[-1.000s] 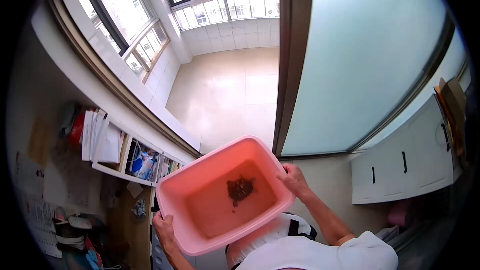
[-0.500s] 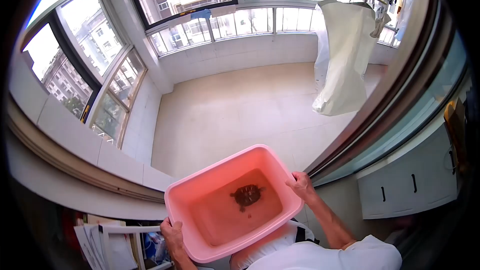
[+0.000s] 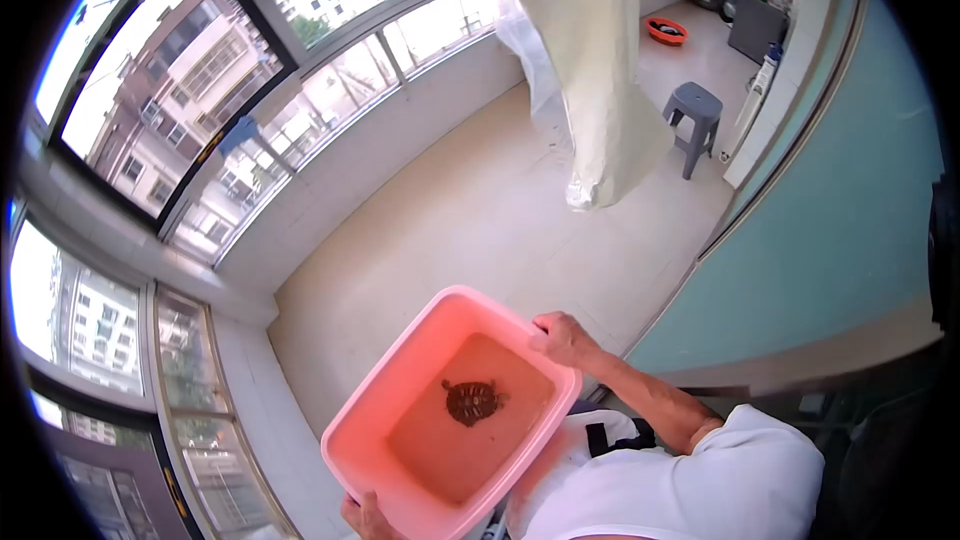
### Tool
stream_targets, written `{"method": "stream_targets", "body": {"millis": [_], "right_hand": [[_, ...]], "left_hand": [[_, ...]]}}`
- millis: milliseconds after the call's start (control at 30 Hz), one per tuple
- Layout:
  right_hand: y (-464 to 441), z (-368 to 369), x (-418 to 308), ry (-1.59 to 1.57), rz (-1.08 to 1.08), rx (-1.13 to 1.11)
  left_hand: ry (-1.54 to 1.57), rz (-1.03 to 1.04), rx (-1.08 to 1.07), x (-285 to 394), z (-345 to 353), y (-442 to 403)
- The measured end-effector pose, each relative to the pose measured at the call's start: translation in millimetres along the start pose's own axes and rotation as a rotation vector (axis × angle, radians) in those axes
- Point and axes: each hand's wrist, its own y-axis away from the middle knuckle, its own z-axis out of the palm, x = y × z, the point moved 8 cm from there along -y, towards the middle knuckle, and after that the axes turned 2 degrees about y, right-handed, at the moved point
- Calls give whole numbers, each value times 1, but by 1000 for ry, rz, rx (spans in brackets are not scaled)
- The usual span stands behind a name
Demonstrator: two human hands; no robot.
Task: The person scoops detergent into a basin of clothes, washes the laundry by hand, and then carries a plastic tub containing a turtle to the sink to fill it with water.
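A pink plastic basin is held in front of my body, tilted in the view. Inside, a small dark turtle sits in shallow water on the basin's floor, with a small dark speck near it. My right hand grips the rim on the right side, fingers wrapped over the edge. At the lower left corner, my left hand holds the rim; only part of it shows at the bottom of the view.
Pale sheets hang over the tiled floor. Beyond them stand a grey stool and an orange-red basin. A glass sliding door is at my right; windows line the left and far walls.
My view has swung right, bringing the stool and orange-red basin into sight. The pink basin stays in both hands and appears turned. The turtle sits at a different angle in the view.
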Motion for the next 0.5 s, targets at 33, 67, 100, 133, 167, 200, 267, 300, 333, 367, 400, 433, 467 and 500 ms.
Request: {"method": "stream_targets", "body": {"millis": [33,67,100,133,167,200,267,300,333,367,400,433,467,500], "right_hand": [[-23,-9,-3,-8,19,33],[-40,-6,-9,-28,23,49],[-59,-6,-12,-45,14,65],[-77,-6,-12,-55,-9,97],[-97,-9,-13,-56,6,103],[-115,-8,-12,18,43,70],[-142,-5,-26,95,59,36],[-160,-11,-32,55,70,60],[-177,-17,-37,15,87,89],[-194,-19,-38,14,93,93],[-211,-23,-40,29,96,122],[-227,-26,-41,44,100,152],[-237,-23,-43,49,103,165],[-254,-27,-42,3,110,218]], "left_hand": [[-210,-69,-95,-3,11,-25],[-232,-63,-131,12,31,-42],[-185,-66,-145,24,52,-58],[-136,-70,-149,37,70,-73],[-146,-75,-160,60,96,-79],[-249,-21,-120,87,119,-85],[-336,43,-70,102,128,-108],[-255,42,-48,90,131,-133],[-176,42,-34,82,141,-160],[-180,42,-40,80,160,-189],[-50,55,-97,81,185,-218],[81,68,-155,84,204,-243],[86,67,-168,90,215,-261],[81,76,-223,105,243,-278]]}}
